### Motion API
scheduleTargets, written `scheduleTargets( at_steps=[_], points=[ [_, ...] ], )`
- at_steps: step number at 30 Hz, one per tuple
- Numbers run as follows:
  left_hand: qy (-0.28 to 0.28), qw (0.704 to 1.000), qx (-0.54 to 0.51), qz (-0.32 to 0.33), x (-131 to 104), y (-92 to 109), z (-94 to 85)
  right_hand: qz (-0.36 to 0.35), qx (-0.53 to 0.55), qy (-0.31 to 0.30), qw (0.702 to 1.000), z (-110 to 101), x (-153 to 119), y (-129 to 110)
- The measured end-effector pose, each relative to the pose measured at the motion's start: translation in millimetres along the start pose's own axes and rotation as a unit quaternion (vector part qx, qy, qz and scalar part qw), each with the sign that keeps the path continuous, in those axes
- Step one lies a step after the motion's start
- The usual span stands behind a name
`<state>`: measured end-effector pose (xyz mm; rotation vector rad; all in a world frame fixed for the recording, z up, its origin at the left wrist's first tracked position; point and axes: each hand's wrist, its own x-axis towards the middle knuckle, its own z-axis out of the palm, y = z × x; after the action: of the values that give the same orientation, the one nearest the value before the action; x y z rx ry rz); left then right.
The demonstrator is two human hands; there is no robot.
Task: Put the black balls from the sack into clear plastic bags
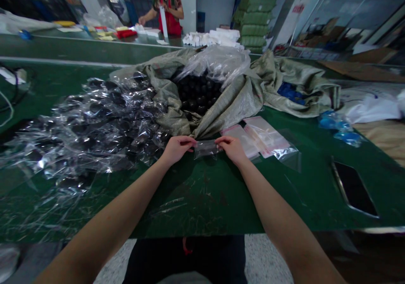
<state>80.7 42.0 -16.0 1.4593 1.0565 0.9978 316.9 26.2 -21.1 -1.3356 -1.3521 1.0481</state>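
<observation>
Between my two hands a small clear plastic bag (206, 149) is stretched flat, just above the green table. My left hand (177, 150) pinches its left end between thumb and fingers. At the other end my right hand (233, 148) grips the bag the same way. Whether anything lies inside the bag I cannot make out. Right beyond my hands, a woven sack (234, 102) gapes around many round black balls (201, 92). Stacks of flat clear bags (268, 134) lie beside my right hand.
A wide heap of black items in clear bags (107, 123) covers the table's left. A phone (354, 187) lies at right, near crumpled blue plastic (340, 125). Clear sheeting (218, 62) drapes over the sack. Across the far table a person in a red apron (167, 12) handles white pieces.
</observation>
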Motion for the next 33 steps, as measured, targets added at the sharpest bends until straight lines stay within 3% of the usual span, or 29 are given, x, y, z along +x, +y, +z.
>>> scheduleTargets(
  at_steps=[7,13,17,25,29,33],
  points=[
    [0.007,0.999,0.033,0.009,-2,4,1.5,-0.011,0.001,-0.003,1.000,2,-3,-2],
    [0.020,1.000,0.007,-0.022,-3,6,2.3,-0.009,0.023,-0.001,1.000,3,-2,3],
    [0.037,0.996,0.074,-0.034,-6,9,1.0,-0.004,0.026,0.002,1.000,4,-3,0],
    [-0.084,0.978,0.167,-0.093,-14,17,0.4,0.009,-0.005,0.005,1.000,3,-6,-8],
    [-0.091,0.966,0.218,-0.105,-14,18,3.3,0.003,-0.011,-0.003,1.000,2,-3,-2],
    [-0.056,0.957,0.270,-0.086,-14,17,7.7,-0.015,-0.014,-0.008,1.000,2,0,6]
  ],
)
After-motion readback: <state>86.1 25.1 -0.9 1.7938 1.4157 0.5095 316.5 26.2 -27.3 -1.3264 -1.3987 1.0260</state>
